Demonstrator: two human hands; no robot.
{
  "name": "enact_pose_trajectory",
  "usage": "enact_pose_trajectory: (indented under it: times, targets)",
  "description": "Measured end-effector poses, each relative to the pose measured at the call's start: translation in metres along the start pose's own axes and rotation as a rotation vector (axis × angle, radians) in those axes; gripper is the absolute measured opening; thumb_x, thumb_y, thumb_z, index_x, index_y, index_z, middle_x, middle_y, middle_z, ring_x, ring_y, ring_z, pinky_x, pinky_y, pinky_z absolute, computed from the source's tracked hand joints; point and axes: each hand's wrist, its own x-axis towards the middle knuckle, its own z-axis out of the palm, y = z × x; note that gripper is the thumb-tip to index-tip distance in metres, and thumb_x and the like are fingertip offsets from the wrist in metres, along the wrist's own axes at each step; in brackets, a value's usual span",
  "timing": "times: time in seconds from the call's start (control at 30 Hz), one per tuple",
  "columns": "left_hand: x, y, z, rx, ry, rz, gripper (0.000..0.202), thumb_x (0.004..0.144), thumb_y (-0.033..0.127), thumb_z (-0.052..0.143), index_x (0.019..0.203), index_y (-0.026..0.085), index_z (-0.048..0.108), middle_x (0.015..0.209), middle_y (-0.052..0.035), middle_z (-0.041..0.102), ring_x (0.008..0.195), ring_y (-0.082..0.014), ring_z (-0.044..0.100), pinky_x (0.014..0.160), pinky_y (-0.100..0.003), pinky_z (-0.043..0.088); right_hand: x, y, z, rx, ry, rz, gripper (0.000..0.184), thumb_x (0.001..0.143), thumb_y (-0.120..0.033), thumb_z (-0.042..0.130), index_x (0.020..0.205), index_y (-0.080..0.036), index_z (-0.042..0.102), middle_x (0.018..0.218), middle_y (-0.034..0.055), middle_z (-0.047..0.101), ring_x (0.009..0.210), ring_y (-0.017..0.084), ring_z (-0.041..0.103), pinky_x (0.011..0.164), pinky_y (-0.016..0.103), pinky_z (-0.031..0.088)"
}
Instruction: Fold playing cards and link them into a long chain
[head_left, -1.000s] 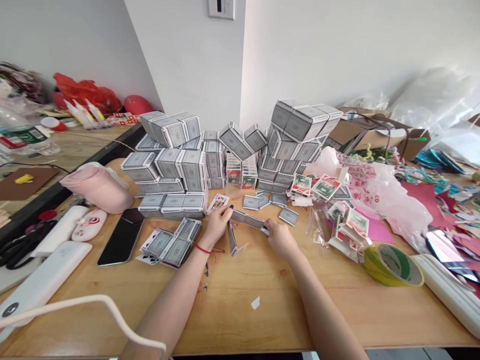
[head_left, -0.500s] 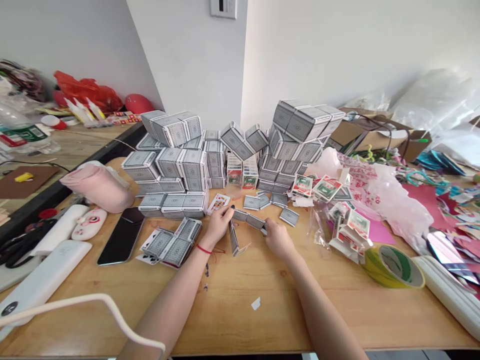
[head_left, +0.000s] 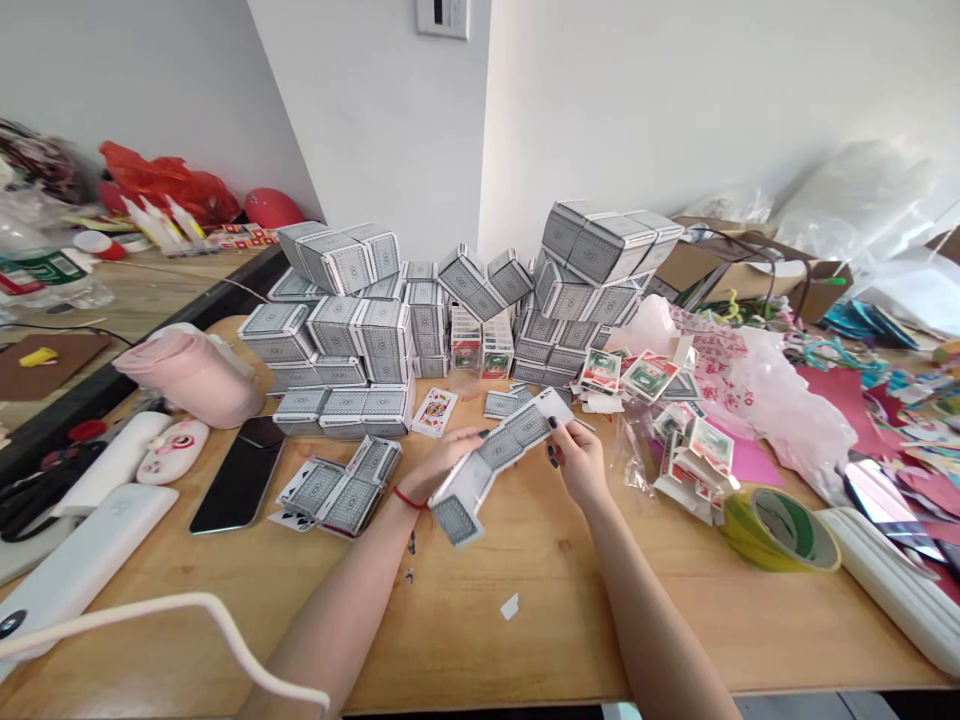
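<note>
A folded strip of joined grey-backed playing cards is stretched between my hands, slanting up to the right above the table. My left hand, with a red string at the wrist, is closed on its left part; some of its fingers are hidden behind the cards. Dark-nailed fingers of my right hand pinch the pale upper right end. The strip's lower left end bends down as a loose flap. Just beyond it lie small loose card pieces and a face-up playing card.
Stacked blocks built from cards stand behind, on the left and right. Folded cards and a black phone lie left. Card boxes, yellow tape and a plastic bag sit right. A white cable crosses the front left.
The strip has been turned so its broad patterned side faces me, and it slants more. My right hand has shifted slightly right and turned, its fingers now showing.
</note>
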Motion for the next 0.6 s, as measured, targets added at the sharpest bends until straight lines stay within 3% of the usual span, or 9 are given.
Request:
enact_pose_trajectory:
  times: [0.1, 0.17, 0.37, 0.5, 0.6]
  targets:
    - [-0.003, 0.000, 0.012, 0.007, -0.303, -0.069, 0.025, 0.070, 0.030, 0.058, 0.086, 0.012, 0.063, 0.078, -0.0059, 0.063, 0.073, -0.0162, 0.057, 0.063, -0.027, 0.044, 0.001, 0.007, 0.008, 0.015, -0.080, 0.047, 0.032, 0.072, -0.047, 0.056, 0.062, -0.017, 0.047, 0.045, -0.0064, 0.038, 0.038, 0.006, 0.034, 0.036, 0.018, 0.028]
    - [-0.003, -0.001, 0.016, 0.028, -0.342, -0.002, 0.025, 0.074, 0.030, 0.055, 0.092, 0.013, 0.059, 0.086, -0.0053, 0.062, 0.078, -0.0156, 0.055, 0.068, -0.026, 0.042, 0.000, 0.011, 0.016, -0.027, -0.154, 0.070, 0.033, 0.073, -0.048, 0.055, 0.063, -0.018, 0.046, 0.042, -0.0072, 0.036, 0.035, 0.006, 0.033, 0.033, 0.018, 0.026]
    - [0.002, -0.014, 0.018, 0.180, -0.120, 0.157, 0.024, 0.076, 0.026, 0.052, 0.098, 0.017, 0.050, 0.088, -0.0036, 0.058, 0.077, -0.0147, 0.053, 0.067, -0.025, 0.042, -0.006, 0.014, 0.035, 0.017, -0.294, 0.083, 0.029, 0.076, -0.049, 0.050, 0.077, -0.021, 0.043, 0.048, -0.0088, 0.038, 0.031, 0.005, 0.033, 0.027, 0.016, 0.025]
    - [0.001, -0.019, 0.020, 0.145, -0.104, 0.172, 0.027, 0.078, 0.025, 0.049, 0.104, 0.019, 0.043, 0.089, -0.0026, 0.057, 0.071, -0.0123, 0.052, 0.064, -0.024, 0.041, -0.009, 0.010, 0.035, 0.133, -0.374, 0.133, 0.028, 0.078, -0.043, 0.050, 0.095, -0.025, 0.039, 0.057, -0.0093, 0.043, 0.030, 0.004, 0.035, 0.025, 0.015, 0.029]
    - [0.001, -0.019, 0.021, 0.079, -0.105, 0.140, 0.028, 0.078, 0.025, 0.047, 0.104, 0.020, 0.040, 0.076, 0.0003, 0.055, 0.061, -0.0107, 0.050, 0.057, -0.022, 0.039, -0.011, 0.008, 0.036, 0.177, -0.394, 0.162, 0.028, 0.077, -0.041, 0.051, 0.096, -0.025, 0.038, 0.064, -0.0082, 0.048, 0.031, 0.003, 0.037, 0.026, 0.014, 0.031]
